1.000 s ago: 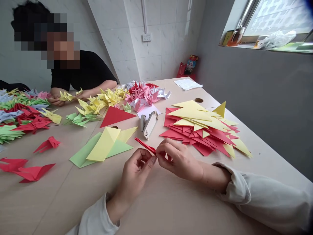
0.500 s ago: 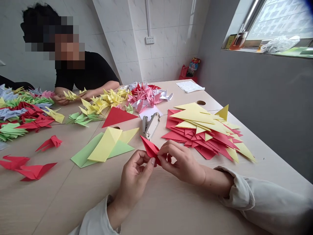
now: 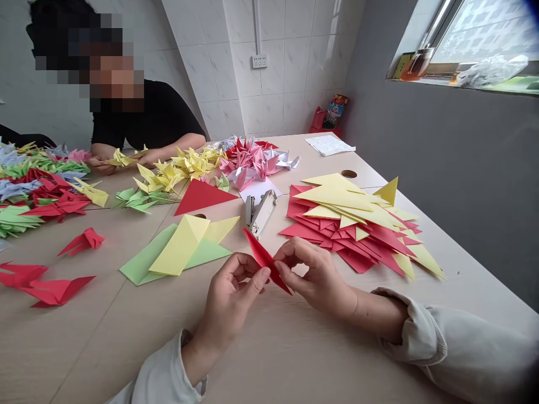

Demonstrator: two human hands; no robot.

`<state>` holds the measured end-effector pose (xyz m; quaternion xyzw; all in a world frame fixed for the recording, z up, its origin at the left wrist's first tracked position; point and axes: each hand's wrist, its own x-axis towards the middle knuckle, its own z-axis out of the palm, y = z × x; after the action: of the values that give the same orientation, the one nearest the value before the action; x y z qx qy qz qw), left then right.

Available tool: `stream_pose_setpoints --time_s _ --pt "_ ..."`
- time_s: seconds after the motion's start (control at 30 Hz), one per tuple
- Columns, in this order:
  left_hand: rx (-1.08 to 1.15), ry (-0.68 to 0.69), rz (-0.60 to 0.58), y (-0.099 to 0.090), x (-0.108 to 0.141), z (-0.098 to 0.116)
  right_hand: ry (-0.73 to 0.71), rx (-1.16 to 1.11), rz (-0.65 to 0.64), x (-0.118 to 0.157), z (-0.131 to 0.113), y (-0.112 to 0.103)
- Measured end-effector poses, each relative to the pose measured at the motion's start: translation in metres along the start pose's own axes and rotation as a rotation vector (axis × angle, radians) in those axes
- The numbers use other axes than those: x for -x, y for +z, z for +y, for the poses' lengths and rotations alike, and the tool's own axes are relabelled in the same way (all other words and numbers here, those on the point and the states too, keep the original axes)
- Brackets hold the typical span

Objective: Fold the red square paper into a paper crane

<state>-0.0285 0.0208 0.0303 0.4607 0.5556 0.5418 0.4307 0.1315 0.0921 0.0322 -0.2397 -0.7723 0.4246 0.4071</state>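
A narrow red folded paper [image 3: 261, 251] is held up between my hands, tilted, above the table's near middle. My left hand [image 3: 238, 297] pinches its left edge between thumb and fingers. On the other side, my right hand [image 3: 314, 275] grips the paper with thumb and forefinger. Just beyond the paper stands a stapler [image 3: 261, 213]. To the left lie yellow paper [image 3: 181, 246] and green paper [image 3: 137, 264], folded and overlapping. A pile of red and yellow folded sheets [image 3: 353, 224] lies beyond my right hand.
Several red folded paper cranes [image 3: 59, 289] lie at the left. Heaps of coloured cranes [image 3: 252, 160] cover the far side, where a person in black [image 3: 147, 115] holds a yellow one. A red triangle [image 3: 204, 196] and a white sheet [image 3: 329, 145] lie on the table [image 3: 295, 348].
The red paper has turned in my fingers and now shows as a longer, thinner shape, its lower tip reaching past my right thumb. The view has shifted slightly.
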Motion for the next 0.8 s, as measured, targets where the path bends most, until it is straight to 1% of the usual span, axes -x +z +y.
stream_pose_setpoints --time_s 0.03,0.07,0.1,0.2,0.23,0.3,0.4,0.47,0.53,0.6,0.7,0.8 --pt "-0.017 0.002 0.009 0.000 -0.001 0.000 -0.014 -0.004 -0.003 0.000 0.000 0.000" --pt "-0.025 0.000 0.015 0.000 -0.002 -0.001 0.008 -0.039 -0.007 -0.001 0.000 0.000" --pt "-0.026 -0.006 0.021 -0.001 -0.004 -0.002 0.063 -0.101 -0.017 -0.002 0.001 -0.001" --pt "-0.021 -0.021 0.042 -0.003 -0.007 -0.004 0.295 -0.327 -0.082 -0.006 0.006 -0.003" --pt "-0.025 -0.025 0.045 -0.004 -0.007 -0.005 0.346 -0.375 -0.113 -0.008 0.007 -0.003" --pt "-0.037 -0.027 0.035 -0.005 -0.008 -0.006 0.388 -0.402 -0.166 -0.009 0.009 -0.005" --pt "-0.026 -0.021 0.014 -0.006 -0.008 -0.007 0.390 -0.424 -0.200 -0.010 0.012 -0.006" --pt "-0.001 -0.022 0.004 -0.007 -0.009 -0.007 0.414 -0.487 -0.213 -0.011 0.014 -0.008" --pt "0.025 -0.011 0.009 -0.008 -0.010 -0.007 0.436 -0.553 -0.233 -0.012 0.018 -0.009" --pt "0.029 0.031 0.028 -0.010 -0.011 -0.007 0.427 -0.572 -0.258 -0.013 0.021 -0.011" --pt "-0.009 0.099 0.029 -0.012 -0.011 -0.006 0.352 -0.554 -0.291 -0.015 0.024 -0.015" --pt "-0.038 0.126 0.013 -0.014 -0.009 -0.006 0.259 -0.529 -0.294 -0.015 0.023 -0.017"
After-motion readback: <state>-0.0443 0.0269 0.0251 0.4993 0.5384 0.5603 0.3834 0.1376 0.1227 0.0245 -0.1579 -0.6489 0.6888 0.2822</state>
